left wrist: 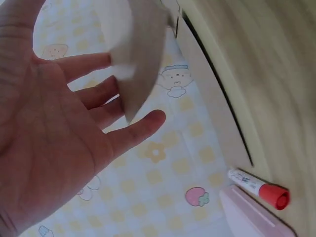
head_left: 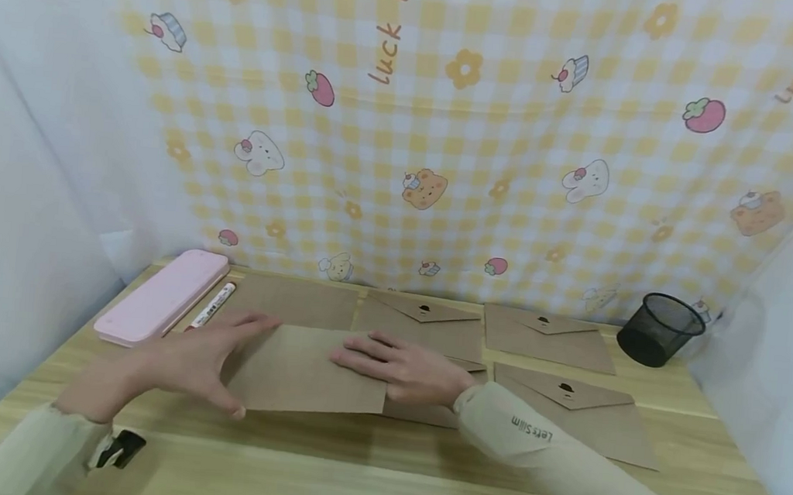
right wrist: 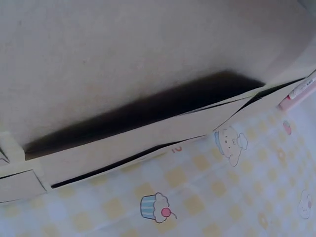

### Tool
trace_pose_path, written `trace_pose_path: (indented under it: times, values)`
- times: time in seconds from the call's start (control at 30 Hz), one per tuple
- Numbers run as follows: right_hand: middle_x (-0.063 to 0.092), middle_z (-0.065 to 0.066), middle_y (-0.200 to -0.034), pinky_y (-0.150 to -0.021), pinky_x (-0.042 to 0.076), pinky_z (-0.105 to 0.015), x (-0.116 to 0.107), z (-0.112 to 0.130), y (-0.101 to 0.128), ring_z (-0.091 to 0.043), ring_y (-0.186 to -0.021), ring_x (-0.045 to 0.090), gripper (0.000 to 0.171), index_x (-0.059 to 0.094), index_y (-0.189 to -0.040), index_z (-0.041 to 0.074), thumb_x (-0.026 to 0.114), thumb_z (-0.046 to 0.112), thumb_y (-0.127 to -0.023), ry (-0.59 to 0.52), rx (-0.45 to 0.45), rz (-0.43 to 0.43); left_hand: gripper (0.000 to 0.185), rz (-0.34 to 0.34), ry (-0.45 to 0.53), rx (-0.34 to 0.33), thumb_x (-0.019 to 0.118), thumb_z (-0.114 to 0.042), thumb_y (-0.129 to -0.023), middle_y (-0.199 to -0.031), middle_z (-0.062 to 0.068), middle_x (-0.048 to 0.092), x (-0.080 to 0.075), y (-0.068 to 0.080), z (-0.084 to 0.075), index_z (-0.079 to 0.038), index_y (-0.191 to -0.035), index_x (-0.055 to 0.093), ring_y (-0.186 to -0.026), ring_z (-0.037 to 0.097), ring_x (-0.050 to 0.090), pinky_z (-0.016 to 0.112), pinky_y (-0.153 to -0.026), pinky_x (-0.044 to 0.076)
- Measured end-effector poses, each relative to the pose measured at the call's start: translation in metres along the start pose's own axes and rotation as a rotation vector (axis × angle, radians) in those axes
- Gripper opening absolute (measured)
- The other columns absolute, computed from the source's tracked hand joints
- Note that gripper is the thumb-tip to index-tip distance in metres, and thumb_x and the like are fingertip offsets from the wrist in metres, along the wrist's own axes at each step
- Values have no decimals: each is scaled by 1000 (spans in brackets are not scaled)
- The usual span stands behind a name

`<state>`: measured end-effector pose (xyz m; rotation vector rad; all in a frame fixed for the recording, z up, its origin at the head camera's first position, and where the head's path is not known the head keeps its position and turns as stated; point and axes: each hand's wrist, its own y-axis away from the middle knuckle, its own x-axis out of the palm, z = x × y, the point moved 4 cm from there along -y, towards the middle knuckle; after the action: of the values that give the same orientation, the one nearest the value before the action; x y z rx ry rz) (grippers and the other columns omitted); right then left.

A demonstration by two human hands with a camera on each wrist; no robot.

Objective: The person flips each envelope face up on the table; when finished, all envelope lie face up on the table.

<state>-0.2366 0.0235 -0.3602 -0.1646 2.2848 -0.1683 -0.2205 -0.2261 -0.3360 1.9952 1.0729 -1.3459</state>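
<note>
Both hands lie flat with straight fingers, left hand [head_left: 202, 356] and right hand [head_left: 406, 366], on one brown envelope [head_left: 303, 371] at the desk's [head_left: 351, 469] middle. Four more envelopes lie behind and beside it, one marker [head_left: 212, 306], one pink case [head_left: 163, 296], one mesh cup [head_left: 659, 329].

Five kraft-paper envelopes lie on one wooden worktop [head_left: 365, 470]: a plain-backed envelope [head_left: 310, 370] at the centre front, a second plain-backed envelope [head_left: 294, 302] behind it, and three flap-side-up envelopes, each with a dark round clasp, at the middle rear [head_left: 425, 324], right rear [head_left: 546, 337] and right front [head_left: 579, 413]. A further brown edge shows under the centre pile; whether it is a sixth cannot be told. Beside them sit one pink pencil case [head_left: 163, 297], one red-capped white marker [head_left: 212, 305] and one black mesh pen cup [head_left: 659, 329]. Two hands are in view, a left hand [head_left: 185, 363] and a right hand [head_left: 404, 366].
</note>
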Motion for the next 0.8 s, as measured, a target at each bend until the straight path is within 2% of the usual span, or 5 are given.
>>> trace_pose_path:
  times: [0.17, 0.27, 0.37, 0.57, 0.8]
  values:
    - [31, -9, -135, -98, 22, -37, -1, -4, 2, -22, -122, 29, 53, 61, -104, 6, 19, -15, -79, 12, 9, -65, 94, -198, 14, 34, 75, -50, -52, -134, 3, 29, -3, 16, 12, -16, -129, 32, -118, 23, 30, 40, -84, 36]
    - [30, -10, -135, -98, 22, -38, -1, -4, 5, -24, -122, 28, 48, 65, -92, 5, 23, -13, -82, 33, 18, -62, 60, -452, -72, 123, 78, -44, -50, -122, 2, 42, -10, 37, 29, -16, -94, 49, -112, 21, 38, 20, -81, 31]
    - [30, -11, -135, -99, 21, -38, 0, -5, 9, -24, -123, 27, 45, 67, -86, 6, 25, -11, -85, 38, 31, -45, 38, -571, -263, 233, 69, -46, -63, -116, 6, 48, -12, 63, 43, -19, -65, 43, -112, 23, 40, 22, -91, 25]
    - [30, -12, -134, -98, 21, -38, -6, -2, 8, -23, -121, 30, 47, 68, -84, 3, 22, -8, -91, 129, 8, -19, 47, -427, -602, 559, 34, -40, -90, -127, 20, 39, 9, 79, 29, -6, -74, 62, -114, 34, 36, 53, -93, 18]
    - [33, -12, -132, -98, 22, -36, -23, 1, 13, -23, -120, 33, 36, 69, -69, 7, 39, 0, -88, 75, 8, -1, 34, -413, -668, 770, 29, -22, -94, -126, 20, 39, 21, 37, 6, -9, -94, 60, -113, 34, 37, 47, -93, 24]
